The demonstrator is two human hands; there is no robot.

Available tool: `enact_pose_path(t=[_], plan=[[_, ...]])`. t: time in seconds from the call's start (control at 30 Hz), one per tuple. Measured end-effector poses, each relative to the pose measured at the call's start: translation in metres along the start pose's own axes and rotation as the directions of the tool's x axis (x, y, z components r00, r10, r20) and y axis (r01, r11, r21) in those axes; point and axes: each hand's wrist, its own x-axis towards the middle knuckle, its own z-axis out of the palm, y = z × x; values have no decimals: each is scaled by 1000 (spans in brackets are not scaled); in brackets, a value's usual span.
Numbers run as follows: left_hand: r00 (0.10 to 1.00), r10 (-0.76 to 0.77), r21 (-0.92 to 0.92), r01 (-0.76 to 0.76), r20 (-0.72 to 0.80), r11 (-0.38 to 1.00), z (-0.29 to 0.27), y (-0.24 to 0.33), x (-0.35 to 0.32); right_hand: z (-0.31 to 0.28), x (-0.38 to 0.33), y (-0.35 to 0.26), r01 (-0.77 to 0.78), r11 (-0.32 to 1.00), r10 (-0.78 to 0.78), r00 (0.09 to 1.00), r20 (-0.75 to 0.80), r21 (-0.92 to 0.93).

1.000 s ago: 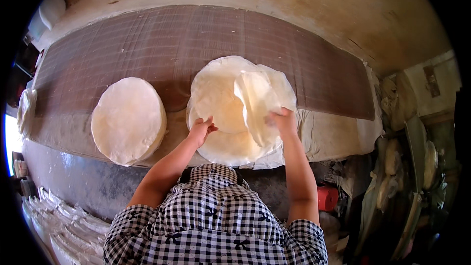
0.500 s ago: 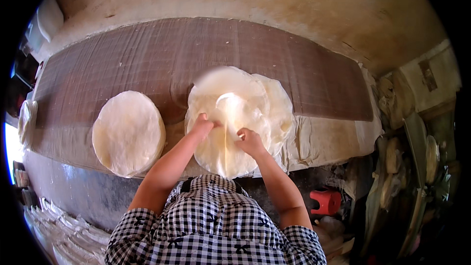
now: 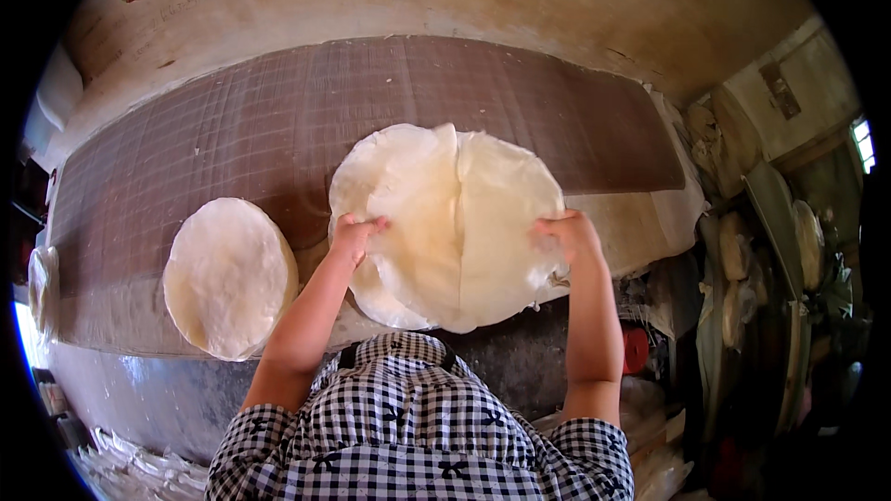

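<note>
A pile of thin, round, cream-coloured sheets (image 3: 408, 176) lies in front of me; what they are made of I cannot tell. A raised seam runs down the middle, and the smooth right part reaches out to the right. My left hand (image 3: 357, 236) is closed on the sheet's left part, fingers pointing inward. At the right edge, my right hand (image 3: 568, 230) pinches the sheet, its fingertips somewhat blurred. To the left, apart from both hands, sits a thick round stack (image 3: 227, 274) of similar cream sheets.
A long table (image 3: 251, 121) under a brown cloth runs along the wall, with a pale cover at its front right. A red stool (image 3: 635, 351) is partly hidden beside my right forearm. Boards and bags (image 3: 738, 250) crowd the right side; pale layered material (image 3: 139, 466) lies at lower left.
My hands have moved from close together at the pile's middle to wide apart, the right one to the right edge. The top sheet now spreads rightward from the seam. The view has shifted slightly.
</note>
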Motion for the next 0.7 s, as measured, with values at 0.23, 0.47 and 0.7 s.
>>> enact_pose_path(t=[0.23,0.47,0.7], plan=[[998,36,49,-33,-60,998,-14,-30,29,-74,-11,-12,13,999,-20,976,-216,-32],[996,55,153,-44,-73,987,-34,-53,51,-138,-1,-7,-76,996,65,970,-235,-37],[954,127,332,-31,-272,943,-90,-75,79,-231,13,4,-34,965,-56,942,-332,-259]])
